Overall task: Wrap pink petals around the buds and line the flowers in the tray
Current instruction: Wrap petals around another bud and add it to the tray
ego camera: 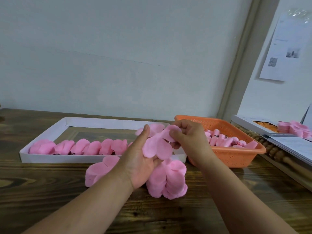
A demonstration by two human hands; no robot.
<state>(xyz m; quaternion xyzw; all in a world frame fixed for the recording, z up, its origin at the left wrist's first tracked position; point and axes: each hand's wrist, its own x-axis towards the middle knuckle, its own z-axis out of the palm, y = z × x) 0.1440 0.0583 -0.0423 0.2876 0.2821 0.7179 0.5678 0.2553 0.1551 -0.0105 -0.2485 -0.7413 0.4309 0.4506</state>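
Wrapping is the step in hand, I judge: my left hand [141, 159], palm up at the centre of the frame, cradles a pink petal sheet [157, 146] on loosely spread fingers with the thumb standing straight. My right hand [187, 135], just right of centre, has its fingers curled and pinches the upper lobe of that sheet. Whether a bud already sits under the sheet I cannot tell; a dark speck shows at its middle.

Buds [222, 140] lie in the orange basket [236, 155] at the right. Flowers [77, 146] already wrapped stand in a line along the near side of the white tray [42, 157], left of centre, which has room at its right end. Loose petal stacks [168, 178] rest on the wooden table [50, 191], below my hands.

Next, I think, the lobes need folding round snugly, then the flower goes beside the last in the line. Both forearms reach up from the lower edge, converging.
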